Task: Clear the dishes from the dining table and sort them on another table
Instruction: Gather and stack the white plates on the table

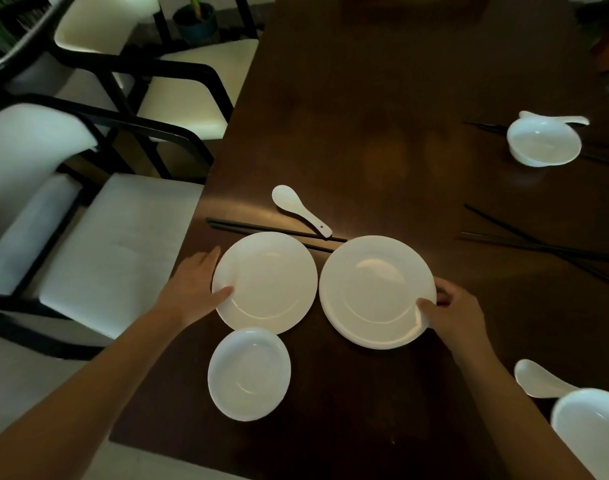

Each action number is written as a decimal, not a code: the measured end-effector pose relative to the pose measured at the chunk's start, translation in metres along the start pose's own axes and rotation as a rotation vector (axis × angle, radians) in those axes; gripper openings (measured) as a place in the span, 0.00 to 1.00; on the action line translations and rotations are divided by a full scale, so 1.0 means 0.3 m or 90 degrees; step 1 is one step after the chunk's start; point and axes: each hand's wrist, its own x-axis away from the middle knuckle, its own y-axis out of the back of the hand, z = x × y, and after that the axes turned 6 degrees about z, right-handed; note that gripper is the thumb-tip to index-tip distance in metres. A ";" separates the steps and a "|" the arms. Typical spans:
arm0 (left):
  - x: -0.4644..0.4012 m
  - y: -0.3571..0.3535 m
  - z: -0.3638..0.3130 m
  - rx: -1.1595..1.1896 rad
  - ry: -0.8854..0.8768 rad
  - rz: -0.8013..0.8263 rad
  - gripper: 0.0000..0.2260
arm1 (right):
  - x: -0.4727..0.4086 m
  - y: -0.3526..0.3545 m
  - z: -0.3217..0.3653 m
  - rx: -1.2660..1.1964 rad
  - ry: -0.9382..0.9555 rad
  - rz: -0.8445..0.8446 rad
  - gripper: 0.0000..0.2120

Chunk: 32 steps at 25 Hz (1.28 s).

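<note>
Dark brown wooden table (400,98), long and glossy, with two white cushioned chairs with black frames (99,237) drawn up along its left edge. Left hand (195,289) at the left rim of a round white ceramic plate (265,282), thumb laid on top of the rim, fingers curled past the edge toward the underside; gripping that plate's rim. Right hand (459,317) at the right rim of a second round white plate (377,291), thumb pressed on the upper face, fingers tucked beneath; pinching that rim. Layered edges under the second plate, hinting at a stack, count not clear. Both plates side by side near the table's near-left corner, rims almost touching.

Just in front of the left plate, a smaller white shallow dish (249,374), close to the table's near edge. Behind the plates, a pair of black chopsticks (275,232) lying crosswise, partly hidden by the left plate's far rim, and a white ceramic soup spoon (301,210) just beyond them.

Farther right, more black chopsticks (545,249) crossed on the table. At the far right, a white bowl (543,142) with a white spoon (555,118) behind it. At the near right edge, another white bowl (590,431) and spoon (538,379), partly cut off.
</note>
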 end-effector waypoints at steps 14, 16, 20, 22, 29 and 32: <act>0.014 0.062 -0.013 0.729 0.162 0.011 0.16 | -0.007 0.002 -0.010 -0.038 0.000 0.017 0.21; 0.019 0.085 -0.021 0.759 0.141 -0.009 0.16 | -0.010 0.002 -0.011 -0.042 -0.006 0.019 0.21; 0.035 0.106 -0.084 0.816 0.112 -0.015 0.14 | -0.011 0.005 -0.018 -0.055 0.008 0.022 0.20; 0.044 0.098 -0.134 0.848 0.106 0.003 0.14 | -0.015 0.005 -0.024 -0.060 0.010 0.027 0.18; 0.050 -0.001 -0.431 0.862 0.072 0.144 0.15 | -0.018 0.033 -0.004 -0.252 -0.064 0.088 0.12; 0.051 -0.029 -0.503 0.846 0.067 0.172 0.16 | -0.021 0.042 -0.015 -0.255 -0.053 0.113 0.09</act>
